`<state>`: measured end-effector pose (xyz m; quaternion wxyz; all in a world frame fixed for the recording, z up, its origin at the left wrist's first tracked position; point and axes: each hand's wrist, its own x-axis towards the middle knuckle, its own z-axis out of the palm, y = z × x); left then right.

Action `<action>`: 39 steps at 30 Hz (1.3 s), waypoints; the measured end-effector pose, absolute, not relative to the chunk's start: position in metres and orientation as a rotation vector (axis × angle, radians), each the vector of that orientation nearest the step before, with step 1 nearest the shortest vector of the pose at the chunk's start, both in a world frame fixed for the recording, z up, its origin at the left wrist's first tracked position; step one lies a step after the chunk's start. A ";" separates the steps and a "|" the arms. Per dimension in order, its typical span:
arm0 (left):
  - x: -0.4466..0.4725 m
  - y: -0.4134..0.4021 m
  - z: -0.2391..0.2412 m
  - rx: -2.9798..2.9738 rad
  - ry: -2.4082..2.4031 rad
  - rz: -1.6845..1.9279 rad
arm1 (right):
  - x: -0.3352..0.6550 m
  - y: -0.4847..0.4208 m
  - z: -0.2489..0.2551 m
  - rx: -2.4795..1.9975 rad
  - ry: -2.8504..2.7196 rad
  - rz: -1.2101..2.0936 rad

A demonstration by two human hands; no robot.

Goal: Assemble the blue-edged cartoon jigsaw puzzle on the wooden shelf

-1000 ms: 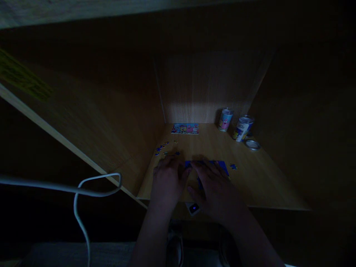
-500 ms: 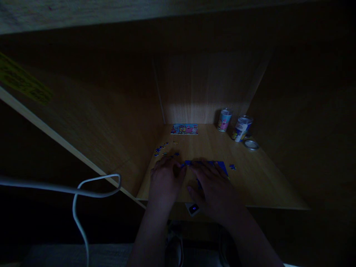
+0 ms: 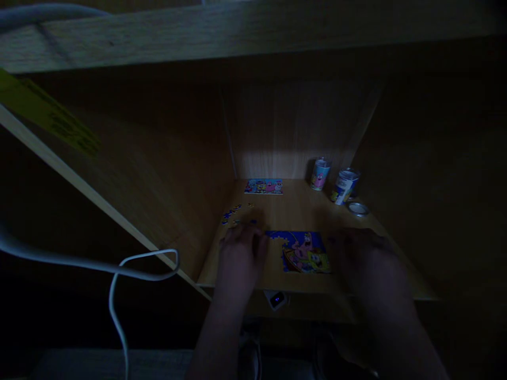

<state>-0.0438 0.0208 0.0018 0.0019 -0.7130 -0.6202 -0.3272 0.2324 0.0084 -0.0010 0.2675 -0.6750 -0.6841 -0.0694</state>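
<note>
A partly assembled jigsaw puzzle (image 3: 307, 252) with cartoon figures on blue lies on the wooden shelf board, with an uneven gap at its upper left. My left hand (image 3: 242, 248) rests at the puzzle's left edge, fingers bent, thumb and forefinger a little apart; nothing shows between them. To the right of the puzzle is my right hand (image 3: 366, 258), smeared by motion, its fingertips reaching toward the puzzle's right edge. Whether it holds anything is hidden. Several loose puzzle pieces (image 3: 227, 215) lie beyond my left hand, and one blue piece (image 3: 253, 221) sits just above its fingers.
A finished-looking picture panel (image 3: 263, 186) lies at the back. Two cartoon-printed cans (image 3: 320, 174) stand back right, with a round metal lid (image 3: 358, 209) before them. A white cable (image 3: 114, 285) hangs at left. A small device with a lit display (image 3: 277, 299) is below the front edge.
My right hand has moved off the puzzle to the right, uncovering its picture and covering the spot of a loose blue piece. The left hand has stayed nearly in place. The view has shifted slightly.
</note>
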 end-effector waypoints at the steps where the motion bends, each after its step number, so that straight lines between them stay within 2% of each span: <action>1: -0.044 0.020 0.002 -2.314 -1.881 -1.032 | 0.239 0.010 -0.004 -1.910 -1.846 -0.188; 6: -0.041 0.017 0.005 -2.587 -1.671 -0.971 | 0.241 0.016 -0.017 -2.058 -1.844 -0.206; 21: -0.037 0.018 0.006 -2.682 -1.624 -0.928 | 0.244 0.022 -0.022 -1.888 -1.855 -0.188; 31: -0.037 0.016 0.008 -2.705 -1.609 -0.900 | 0.246 0.019 -0.015 -1.726 -1.691 0.203; 37: -0.040 0.017 0.005 -2.662 -1.562 -0.997 | 0.223 0.009 -0.011 -1.414 -1.628 0.705; 39: -0.041 0.016 0.004 -2.660 -1.525 -1.049 | 0.212 0.008 -0.011 -1.316 -1.675 0.763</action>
